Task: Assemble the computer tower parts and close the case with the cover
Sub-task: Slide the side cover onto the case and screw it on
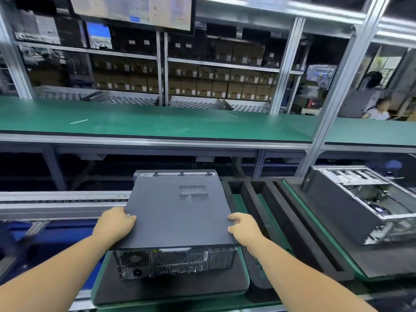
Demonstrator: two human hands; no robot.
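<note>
Two hands hold the dark grey cover (177, 212) over the computer tower (175, 263), which lies on its side on a black foam pad (171, 289) at the near edge of the line. Left hand (116, 222) grips the cover's left edge, thumb on top, fingers curled under and out of sight. Right hand (244, 229) grips the right edge, thumb and forefinger on the panel, the other fingers hidden beneath. Cover sits offset toward the viewer: a strip of bare metal frame shows past its far edge, and its near edge overhangs the rear panel; whether it is latched cannot be told. Tower's interior is wholly hidden by the cover; only the rear ports and fan grilles show. Just right, a black foam tray (279, 212) with long slots; their contents cannot be made out. Further right, a second open chassis (360, 201), tilted, with cables inside, partly cut off by the frame edge. Beyond, a green worktop (157, 122), then shelves of cardboard boxes (202, 86), blurred. A monitor (132, 12) overhead is cut off at the top.
</note>
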